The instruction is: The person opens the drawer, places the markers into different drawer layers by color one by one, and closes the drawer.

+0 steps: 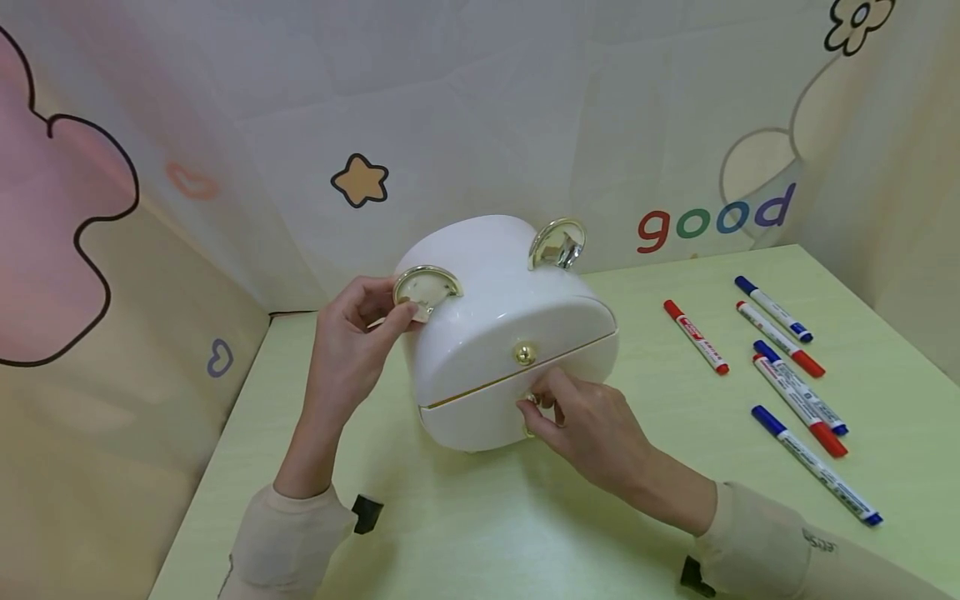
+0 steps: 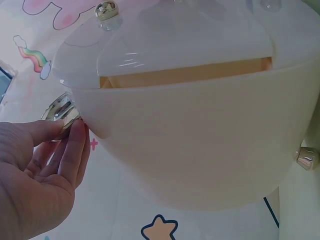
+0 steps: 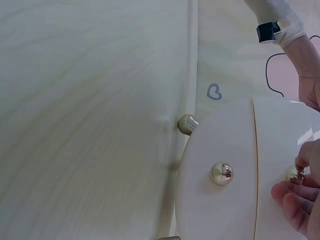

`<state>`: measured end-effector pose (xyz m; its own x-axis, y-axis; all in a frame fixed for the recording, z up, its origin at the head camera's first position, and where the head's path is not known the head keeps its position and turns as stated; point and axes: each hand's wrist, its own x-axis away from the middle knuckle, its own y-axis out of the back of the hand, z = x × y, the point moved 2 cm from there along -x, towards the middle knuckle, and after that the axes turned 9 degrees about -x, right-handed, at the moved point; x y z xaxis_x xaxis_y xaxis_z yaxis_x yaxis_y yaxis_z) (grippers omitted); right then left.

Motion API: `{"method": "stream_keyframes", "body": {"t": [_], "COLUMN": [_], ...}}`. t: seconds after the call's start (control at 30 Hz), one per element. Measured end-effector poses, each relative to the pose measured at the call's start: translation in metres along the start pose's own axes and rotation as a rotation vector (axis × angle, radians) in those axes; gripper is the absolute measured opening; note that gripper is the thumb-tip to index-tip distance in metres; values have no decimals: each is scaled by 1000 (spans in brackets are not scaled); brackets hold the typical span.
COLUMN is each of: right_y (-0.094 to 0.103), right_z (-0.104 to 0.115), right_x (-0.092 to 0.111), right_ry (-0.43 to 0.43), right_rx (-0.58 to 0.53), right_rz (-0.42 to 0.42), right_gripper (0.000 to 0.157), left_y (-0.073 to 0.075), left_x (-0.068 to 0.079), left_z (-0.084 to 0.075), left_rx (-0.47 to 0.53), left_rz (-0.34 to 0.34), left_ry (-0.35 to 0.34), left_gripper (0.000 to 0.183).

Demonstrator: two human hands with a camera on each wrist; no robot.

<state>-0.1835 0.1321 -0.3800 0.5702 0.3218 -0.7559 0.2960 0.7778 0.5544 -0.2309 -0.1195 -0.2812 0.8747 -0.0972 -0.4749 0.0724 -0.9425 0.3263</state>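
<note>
A rounded white box (image 1: 480,250) with two drawer fronts, two gold knobs and gold ear-shaped trims stands tilted on the table. My left hand (image 1: 348,342) pinches the left gold ear (image 1: 426,287) between thumb and fingers. The left wrist view shows this grip beside a long narrow slot (image 2: 185,75) in the box. My right hand (image 1: 592,421) is at the front, thumb and fingertips pinching a small shiny gold piece (image 1: 531,400); I cannot tell its kind. The upper knob (image 1: 525,354) shows above the fingers. In the right wrist view the lower knob (image 3: 221,173) stands uncovered.
Several red- and blue-capped markers lie on the right side of the pale green table (image 1: 660,508), including a red one (image 1: 696,337) nearest the box and a blue one (image 1: 817,465) nearest me. A printed cloth backdrop (image 1: 480,125) rises behind the table.
</note>
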Motion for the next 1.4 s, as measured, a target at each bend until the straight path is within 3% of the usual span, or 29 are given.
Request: {"method": "stream_keyframes", "body": {"t": [0.2,0.7,0.97,1.4], "right_y": [1,7,13,19], "right_z": [0,6,14,22], "right_x": [1,9,14,21], "right_ry": [17,-41,-40,-32], "right_rx": [59,-58,-12,-37], "right_rz": [-37,30,18,12], "right_gripper": [28,28,27,27], "left_y": [0,1,1,1], "left_x": [0,1,0,0], "left_z": [0,1,1,0], "left_rx": [-2,-49,-21,-9], "left_rz": [0,9,7,3], "left_ry": [1,21,13,2], "left_gripper": [25,26,25,25]}}
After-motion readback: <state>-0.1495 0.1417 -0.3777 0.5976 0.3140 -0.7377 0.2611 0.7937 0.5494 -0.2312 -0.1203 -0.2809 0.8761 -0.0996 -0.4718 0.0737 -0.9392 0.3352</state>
